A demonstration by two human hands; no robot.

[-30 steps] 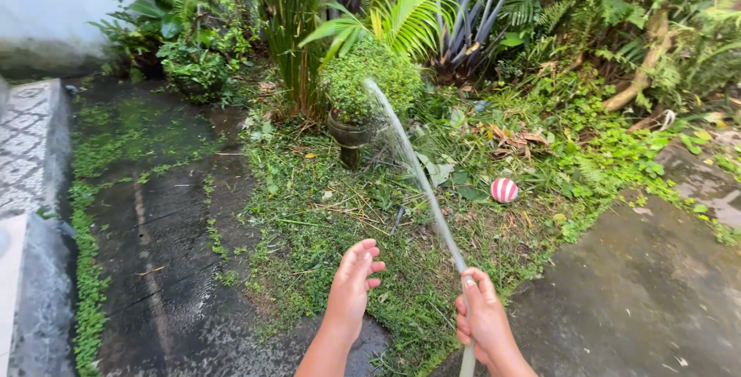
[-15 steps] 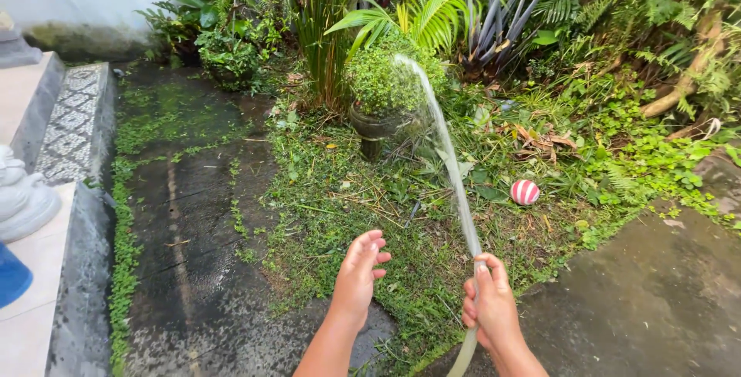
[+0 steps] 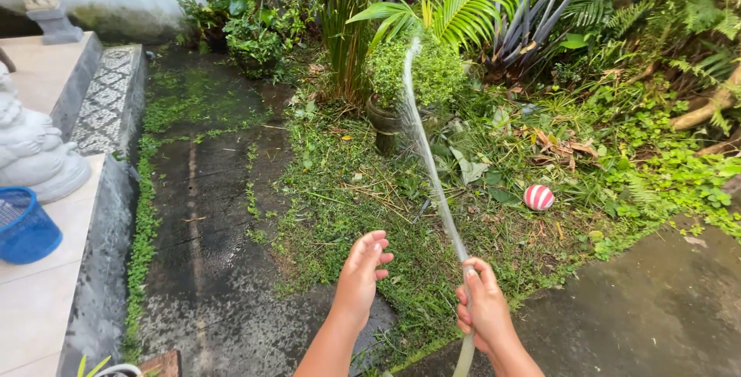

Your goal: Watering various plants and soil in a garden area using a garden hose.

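Two hands low centre: right hand [image 3: 485, 311] grips hose [image 3: 465, 354], spraying potted shrub [image 3: 421, 76]; left hand [image 3: 361, 277] empty, fingers loosely spread.

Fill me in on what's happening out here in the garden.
A person is spraying water in a garden. The right hand grips a pale hose, and the water jet arcs up toward a round bushy potted plant. The left hand is held open in the air, holding nothing. A red-and-white striped ball lies in the grass to the right.
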